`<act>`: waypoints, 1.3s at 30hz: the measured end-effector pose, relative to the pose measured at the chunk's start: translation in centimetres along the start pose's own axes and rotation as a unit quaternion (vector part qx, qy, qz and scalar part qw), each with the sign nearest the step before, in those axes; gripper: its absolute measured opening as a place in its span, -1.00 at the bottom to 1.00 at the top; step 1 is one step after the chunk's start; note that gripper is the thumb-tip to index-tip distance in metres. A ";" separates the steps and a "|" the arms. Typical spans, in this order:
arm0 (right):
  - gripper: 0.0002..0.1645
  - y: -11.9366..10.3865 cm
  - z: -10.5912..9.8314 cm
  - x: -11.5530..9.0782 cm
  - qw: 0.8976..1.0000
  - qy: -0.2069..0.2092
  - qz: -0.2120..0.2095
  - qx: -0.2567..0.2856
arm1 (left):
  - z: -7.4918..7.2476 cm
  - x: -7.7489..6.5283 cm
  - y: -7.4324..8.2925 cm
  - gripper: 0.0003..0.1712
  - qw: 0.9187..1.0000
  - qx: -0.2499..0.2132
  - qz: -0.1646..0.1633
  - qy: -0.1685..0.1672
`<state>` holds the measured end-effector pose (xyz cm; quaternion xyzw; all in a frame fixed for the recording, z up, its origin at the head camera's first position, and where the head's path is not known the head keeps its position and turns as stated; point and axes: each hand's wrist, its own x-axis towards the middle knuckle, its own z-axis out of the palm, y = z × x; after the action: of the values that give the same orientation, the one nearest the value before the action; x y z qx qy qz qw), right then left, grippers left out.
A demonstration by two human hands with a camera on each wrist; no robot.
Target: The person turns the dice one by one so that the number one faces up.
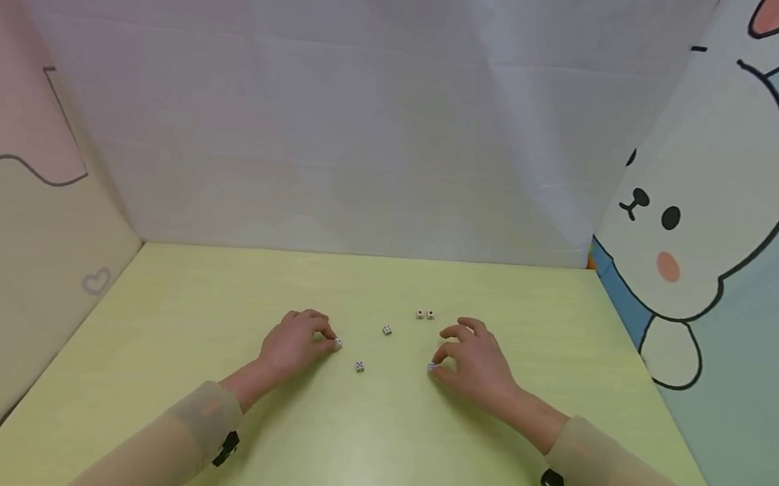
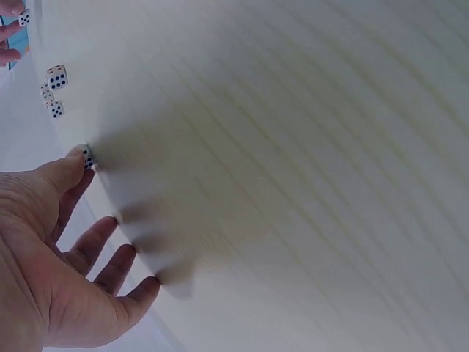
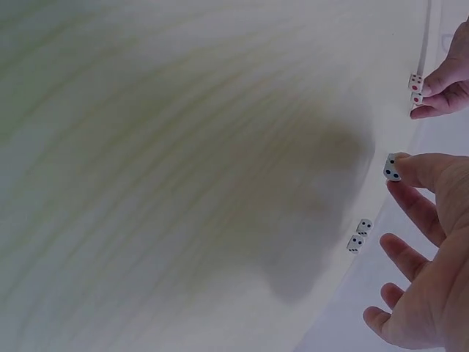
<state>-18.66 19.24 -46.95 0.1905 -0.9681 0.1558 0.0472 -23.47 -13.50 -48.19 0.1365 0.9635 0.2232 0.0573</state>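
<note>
Between left thumb and index finger my left hand [image 1: 293, 341] pinches a small white die [image 2: 87, 156] low over the table. Its other fingertips [image 2: 133, 249] reach down near the tabletop. My right hand [image 1: 479, 366] pinches another white die [image 3: 392, 167] by thumb and index finger, its remaining fingers spread and loosely bent. Whether either die touches the table is hard to tell. Between the hands lie two loose dice, a nearer die [image 1: 359, 366] and a farther die [image 1: 387, 330]. Beyond them, a red-dotted die [image 1: 420, 314] sits beside a similar die [image 1: 430, 315].
A pale yellow table [image 1: 353, 453] spans the space under both arms. Behind it hangs a white sheet [image 1: 374, 115]. Printed panels close in both sides, with a cartoon rabbit [image 1: 704, 229] on the right panel and a pink pattern [image 1: 6, 92] on the left.
</note>
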 end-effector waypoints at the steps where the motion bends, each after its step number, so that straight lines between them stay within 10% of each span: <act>1: -0.92 0.0 0.1 0.0 1.000 -0.002 0.000 -0.001 | 0.0 0.0 0.0 -0.88 1.000 -0.001 0.000 0.000; 39: -0.89 1.6 -0.1 -1.2 1.000 -0.001 0.006 0.023 | 0.0 -0.1 -0.1 -0.89 1.000 -0.010 0.000 0.002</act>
<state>-18.19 21.06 -47.45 0.1855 -0.9656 0.1779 0.0407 -23.35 -13.61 -48.16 0.1351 0.9613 0.2334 0.0568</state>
